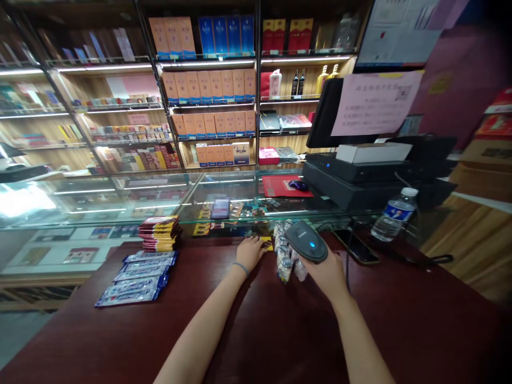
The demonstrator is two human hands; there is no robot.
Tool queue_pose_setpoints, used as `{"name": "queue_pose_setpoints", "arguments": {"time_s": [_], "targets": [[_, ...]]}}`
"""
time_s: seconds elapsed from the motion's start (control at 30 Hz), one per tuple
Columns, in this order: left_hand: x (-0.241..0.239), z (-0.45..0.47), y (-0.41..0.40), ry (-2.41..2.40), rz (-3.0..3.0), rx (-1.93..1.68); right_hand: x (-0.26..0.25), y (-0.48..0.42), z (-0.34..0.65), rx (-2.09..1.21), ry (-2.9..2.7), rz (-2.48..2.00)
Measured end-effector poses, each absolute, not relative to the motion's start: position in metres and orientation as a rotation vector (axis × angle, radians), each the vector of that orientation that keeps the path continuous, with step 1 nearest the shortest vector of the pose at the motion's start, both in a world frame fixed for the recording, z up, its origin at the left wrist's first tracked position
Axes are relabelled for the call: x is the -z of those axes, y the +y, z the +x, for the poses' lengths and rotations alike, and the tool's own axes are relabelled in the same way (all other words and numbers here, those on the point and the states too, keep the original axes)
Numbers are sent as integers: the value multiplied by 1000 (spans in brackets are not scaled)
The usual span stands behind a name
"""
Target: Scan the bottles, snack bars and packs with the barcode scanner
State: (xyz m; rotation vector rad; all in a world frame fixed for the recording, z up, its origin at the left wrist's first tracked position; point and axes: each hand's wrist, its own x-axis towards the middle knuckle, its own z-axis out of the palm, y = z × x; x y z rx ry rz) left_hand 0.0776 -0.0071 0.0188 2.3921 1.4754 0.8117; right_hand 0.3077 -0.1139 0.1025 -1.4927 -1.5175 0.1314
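A dark handheld barcode scanner (pixel 306 242) with a lit blue light is in my right hand (pixel 330 274), whose fingers wrap round its handle. The scanner's head hangs over a cluster of small capped bottles (pixel 284 270) on the counter and partly hides them. To their left, my left hand (pixel 248 252) lies low at the counter's back edge, its fingers on a small yellow packet (pixel 267 243). The fingertips are partly hidden. Further left are a stack of maroon and yellow packets (pixel 159 233) and a row of blue and clear long packets (pixel 134 278).
Behind the dark red counter (pixel 256 341) is a glass display case (pixel 180 201). A water bottle (pixel 394 214) and a phone (pixel 356 246) are at the right. A monitor (pixel 325 113), mouse (pixel 298 185) and red mat (pixel 276 186) sit behind. Stocked shelves (pixel 208 101) line the back.
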Motion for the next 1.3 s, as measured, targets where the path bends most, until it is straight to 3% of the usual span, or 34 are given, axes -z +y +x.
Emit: {"name": "queue_pose_setpoints", "arguments": {"time_s": [0.2, 0.57, 0.83, 1.0, 1.3], "targets": [[-34, 61, -23, 1376, 2339, -863, -100, -112, 304, -92, -1566, -1463], [-53, -28, -69, 1631, 1403, -1629, -83, -112, 286, -135, -1543, -1469], [-43, -61, -69, 997, 586, -1822, -81, -124, 244, -208, -1699, -1397], [-39, -63, -66, 761, 376, -1888, -79, -136, 225, -170, -1899, -1442], [-33, -69, -64, 638, 339, -1869, -77, -134, 223, 48, -2239, -1136]]}}
